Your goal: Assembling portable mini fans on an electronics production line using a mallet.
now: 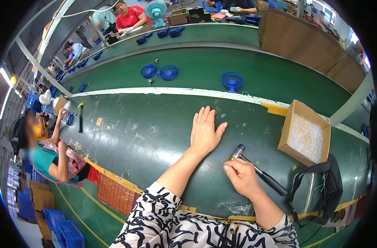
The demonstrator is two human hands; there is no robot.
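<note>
1. The left hand (205, 130) is laid palm down on the bench (155, 144), its fingers extended close together and its thumb spread outward.
2. The right hand (241, 175) is curled into a loose fist just beside the hammer (269, 179); whether anything is pinched by it cannot be told.
3. The hammer is set slantwise on the bench, its head directed up and left, past the curled fingers, and its black handle directed down and right.
4. Tiny clear rings (223, 115) are scattered near the left thumb.
5. To the right, a cardboard box (296, 155) is filled with clear plastic pieces (306, 134), and a black strap (336, 182) is draped just below it.
6. Beyond the bench, round blue grilles (168, 72) are carried on a green conveyor (200, 62).
7. At the far left, a second hammer (80, 119) is placed near a co-worker (50, 161) in a teal top.
</note>
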